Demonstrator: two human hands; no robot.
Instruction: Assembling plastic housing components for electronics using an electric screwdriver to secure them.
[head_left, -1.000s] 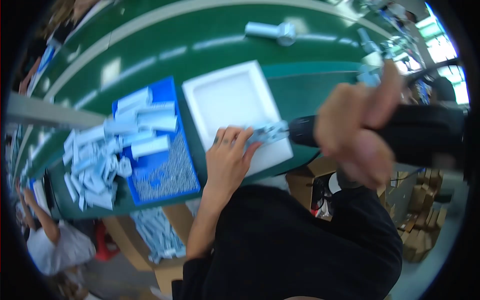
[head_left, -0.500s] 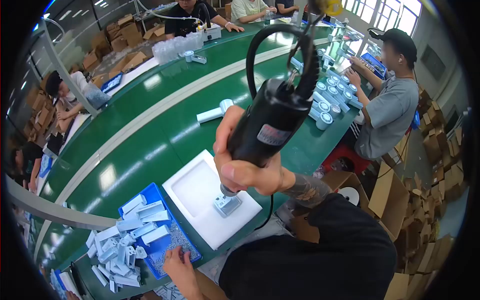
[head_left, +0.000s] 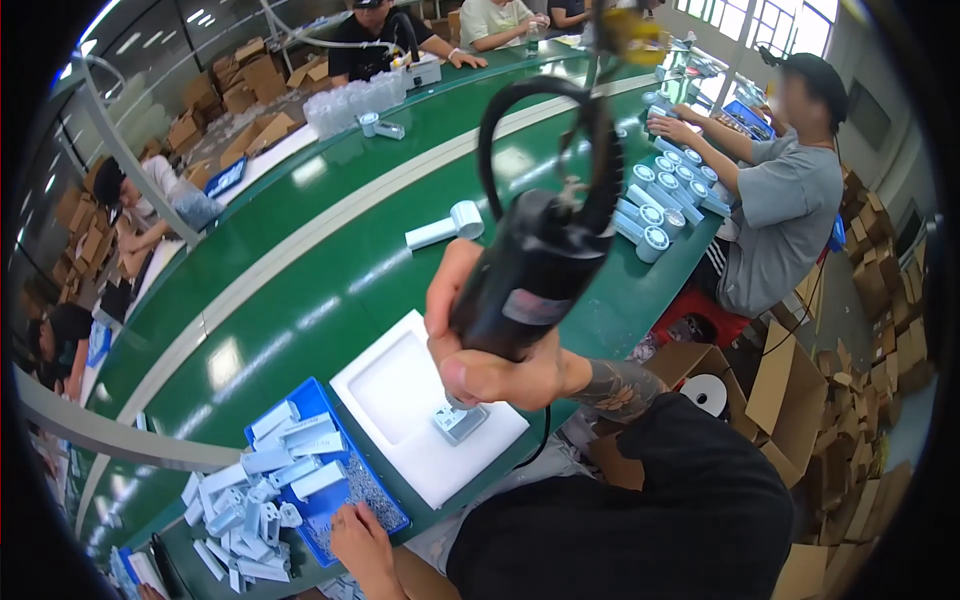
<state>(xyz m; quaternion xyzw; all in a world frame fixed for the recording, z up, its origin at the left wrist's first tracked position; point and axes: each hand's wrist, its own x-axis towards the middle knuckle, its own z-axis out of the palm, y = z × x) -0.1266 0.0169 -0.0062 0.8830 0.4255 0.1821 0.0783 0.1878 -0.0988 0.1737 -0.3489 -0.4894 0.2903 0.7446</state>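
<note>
My right hand (head_left: 490, 365) was wrapped tight around the barrel of a black electric screwdriver (head_left: 535, 270), fingers curled shut on it and thumb up along its side. The tool stood nearly upright, tilted a little away from me, with its thick black cable (head_left: 590, 130) looping up from the top. Its tip came down onto a small pale grey plastic part (head_left: 460, 420), which lay on the near right corner of a flat white foam tray (head_left: 400, 400) on the green worktable (head_left: 300, 270).

My left hand (head_left: 358, 535) was low at the table's near edge, palm down with the fingers loosely bent, resting at the front rim of a blue plastic bin (head_left: 385, 510). I could not tell whether it pinched anything. The bin held small screws and a heap of white plastic pieces (head_left: 290, 450) that spilled over its left side onto the table.

Farther along the green surface lay a single white cylindrical piece (head_left: 445, 228), well apart from my tray. Across the table to my right a person in a grey shirt (head_left: 790, 220) sat with both hands among rows of round white and blue parts (head_left: 660, 205).
</note>
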